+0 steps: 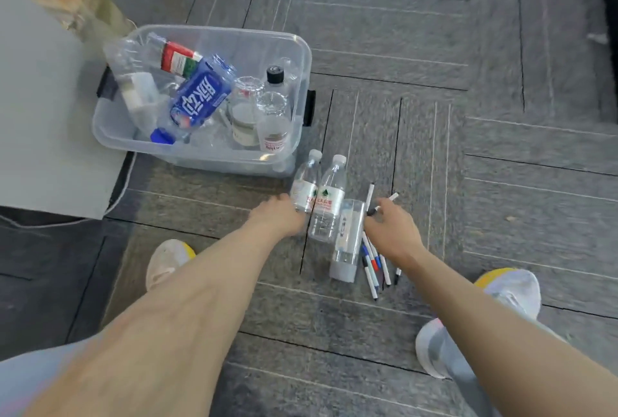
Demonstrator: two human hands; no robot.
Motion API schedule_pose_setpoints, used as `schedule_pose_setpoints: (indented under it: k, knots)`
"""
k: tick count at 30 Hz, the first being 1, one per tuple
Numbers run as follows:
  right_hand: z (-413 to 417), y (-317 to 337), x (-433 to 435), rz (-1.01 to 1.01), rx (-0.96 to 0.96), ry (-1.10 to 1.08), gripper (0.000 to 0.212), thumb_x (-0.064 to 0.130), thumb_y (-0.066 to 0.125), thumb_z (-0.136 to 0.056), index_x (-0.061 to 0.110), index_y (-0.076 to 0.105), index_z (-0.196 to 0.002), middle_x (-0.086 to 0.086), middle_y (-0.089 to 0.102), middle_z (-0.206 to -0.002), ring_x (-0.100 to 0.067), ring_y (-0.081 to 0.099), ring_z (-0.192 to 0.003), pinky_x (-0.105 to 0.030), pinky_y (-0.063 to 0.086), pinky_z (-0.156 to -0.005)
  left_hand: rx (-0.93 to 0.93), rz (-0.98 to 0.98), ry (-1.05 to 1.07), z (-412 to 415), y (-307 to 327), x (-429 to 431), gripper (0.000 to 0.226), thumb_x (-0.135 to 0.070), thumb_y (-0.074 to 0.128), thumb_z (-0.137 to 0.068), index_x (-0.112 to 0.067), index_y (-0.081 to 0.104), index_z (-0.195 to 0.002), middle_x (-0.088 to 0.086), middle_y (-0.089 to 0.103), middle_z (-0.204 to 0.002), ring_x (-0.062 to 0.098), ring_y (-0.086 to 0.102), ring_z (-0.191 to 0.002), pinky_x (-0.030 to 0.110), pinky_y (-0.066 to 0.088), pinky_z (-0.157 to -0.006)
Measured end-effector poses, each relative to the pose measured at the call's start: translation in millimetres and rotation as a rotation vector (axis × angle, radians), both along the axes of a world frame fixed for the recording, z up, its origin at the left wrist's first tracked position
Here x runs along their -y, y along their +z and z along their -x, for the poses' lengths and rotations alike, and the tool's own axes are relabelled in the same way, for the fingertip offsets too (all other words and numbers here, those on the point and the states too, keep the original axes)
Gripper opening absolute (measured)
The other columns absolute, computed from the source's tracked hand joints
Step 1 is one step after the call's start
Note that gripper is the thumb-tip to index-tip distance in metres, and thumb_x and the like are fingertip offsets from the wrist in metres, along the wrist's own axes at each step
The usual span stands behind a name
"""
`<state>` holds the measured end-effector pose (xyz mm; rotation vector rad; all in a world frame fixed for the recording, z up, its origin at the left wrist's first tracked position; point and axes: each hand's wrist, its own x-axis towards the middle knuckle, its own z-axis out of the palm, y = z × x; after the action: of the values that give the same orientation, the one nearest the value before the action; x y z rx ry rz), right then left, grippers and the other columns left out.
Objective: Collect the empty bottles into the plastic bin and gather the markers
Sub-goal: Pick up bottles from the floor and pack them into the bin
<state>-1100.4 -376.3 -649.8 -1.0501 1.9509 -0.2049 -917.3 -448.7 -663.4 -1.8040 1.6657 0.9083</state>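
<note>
A clear plastic bin [297,49] on the carpet holds several empty bottles, among them a blue-labelled one [200,95]. Just in front of it lie two clear water bottles side by side, one on the left [306,182] and one on the right [329,196], with a grey-capped clear bottle [346,242] beside them. My left hand [277,216] wraps the lower end of the left water bottle. My right hand [393,229] holds a marker [384,204] over a loose bunch of markers [374,266] lying on the floor.
A white box or panel [43,122] stands left of the bin, with a crumpled bag [83,5] behind it. My shoes [167,261] [511,286] sit on either side of the work area. Grey patterned carpet [468,82] stretches right and beyond.
</note>
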Motion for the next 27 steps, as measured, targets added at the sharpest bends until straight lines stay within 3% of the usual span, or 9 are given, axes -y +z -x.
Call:
schedule_pose_setpoints:
  k: [2, 6, 9, 14, 17, 20, 24, 27]
  knots:
    - [2.8, -23.0, 2.1, -0.024, 0.030, -0.036, 0.031, 0.022, 0.047, -0.093, 0.014, 0.055, -0.121, -0.008, 0.063, -0.109, -0.028, 0.059, -0.090, -0.036, 0.047, -0.074, 0.006, -0.006, 0.035, 11.6, -29.2, 12.1, 0.071, -0.046, 0.044, -0.095, -0.002, 0.026, -0.147, 0.021, 0.034, -0.151, 0.036, 0.038, -0.137, 0.045, 0.035, -0.108]
    - [5.0, -51.0, 8.6, -0.027, 0.137, -0.202, 0.031, 0.021, 0.048, -0.096, 0.012, 0.053, -0.126, -0.012, 0.065, -0.099, -0.028, 0.058, -0.070, -0.033, 0.045, -0.061, -0.001, 0.112, 0.118, 24.2, -73.8, 32.6, 0.076, -0.044, 0.055, -0.092, -0.005, 0.022, -0.147, 0.017, 0.037, -0.149, 0.034, 0.039, -0.135, 0.047, 0.039, -0.103]
    - [6.0, -54.4, 14.7, -0.022, 0.141, -0.242, 0.031, 0.021, 0.050, -0.096, 0.006, 0.054, -0.124, -0.018, 0.063, -0.120, -0.036, 0.064, -0.091, -0.035, 0.048, -0.071, 0.001, 0.107, 0.129, 27.6, -90.4, 39.4, 0.080, -0.041, 0.059, -0.089, -0.005, 0.016, -0.148, 0.017, 0.041, -0.146, 0.036, 0.042, -0.132, 0.046, 0.040, -0.098]
    - [7.0, -35.8, 20.1, -0.073, 0.139, -0.226, 0.034, 0.021, 0.048, -0.096, 0.009, 0.051, -0.128, -0.016, 0.061, -0.125, -0.033, 0.060, -0.109, -0.038, 0.051, -0.085, -0.055, 0.089, 0.178, 26.1, -93.8, 37.5, 0.094, -0.042, 0.073, -0.082, 0.001, 0.018, -0.146, 0.021, 0.035, -0.146, 0.037, 0.044, -0.130, 0.043, 0.042, -0.098]
    - [4.2, -22.7, 14.2, -0.071, 0.150, -0.228, 0.042, 0.023, 0.047, -0.097, 0.012, 0.045, -0.137, -0.010, 0.062, -0.113, -0.027, 0.064, -0.097, -0.037, 0.053, -0.081, -0.066, 0.084, 0.199, 15.6, -75.0, 29.4, 0.092, -0.045, 0.077, -0.075, -0.001, 0.032, -0.142, 0.021, 0.035, -0.143, 0.034, 0.045, -0.127, 0.039, 0.044, -0.094]
    - [-2.5, -8.6, 6.4, -0.078, 0.168, -0.219, 0.052, 0.024, 0.046, -0.097, 0.016, 0.035, -0.147, 0.002, 0.053, -0.097, -0.018, 0.059, -0.078, -0.032, 0.049, -0.071, -0.055, 0.070, 0.137, -2.7, -45.4, 19.6, 0.074, -0.051, 0.073, -0.074, -0.006, 0.052, -0.129, 0.021, 0.043, -0.137, 0.033, 0.048, -0.120, 0.034, 0.042, -0.081]
    - [-17.3, 20.7, -5.0, -0.071, 0.150, -0.172, 0.053, 0.026, 0.045, -0.093, 0.015, 0.038, -0.145, -0.005, 0.064, -0.105, -0.012, 0.055, -0.066, -0.026, 0.042, -0.056, -0.073, 0.101, 0.104, -29.3, 9.1, 8.6, 0.088, -0.056, 0.073, -0.064, -0.003, 0.045, -0.129, 0.011, 0.057, -0.118, 0.029, 0.056, -0.109, 0.032, 0.045, -0.075]
    - [-30.0, 52.9, -13.9, -0.062, 0.141, -0.171, 0.049, 0.025, 0.045, -0.094, 0.015, 0.041, -0.142, -0.005, 0.064, -0.103, -0.010, 0.053, -0.061, -0.025, 0.035, -0.049, -0.102, 0.097, 0.109, -45.0, 60.9, -4.2, 0.090, -0.055, 0.069, -0.071, -0.004, 0.032, -0.136, 0.009, 0.058, -0.117, 0.031, 0.058, -0.108, 0.034, 0.049, -0.077]
